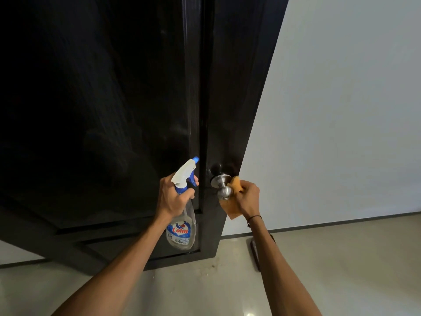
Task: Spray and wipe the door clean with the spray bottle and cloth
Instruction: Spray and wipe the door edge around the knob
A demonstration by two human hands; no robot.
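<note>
the dark glossy door [95,106] fills the left and middle of the view, its tall panels running floor to top, the free edge slanting against the pale wall [341,110]. the left hand [174,197] is wrapped around the neck of the colin spray bottle [182,213], one finger on the blue trigger, the nozzle tipped up and toward the door face just beside the panel groove; the clear bottle hangs below the fist. just to the right sits the steel door knob [222,188], sticking out toward the person. the right hand [247,198] grips a bunched orange cloth [234,201], which lies against the knob's right side (a loose corner dangles below). so the right hand is the nearer one to the knob, the door surface lying ahead of both hands. the finish looks shiny and reflective; whether it is wet i cannot tell. a dark object lies on the tiled floor [341,258] beyond the right forearm.
</note>
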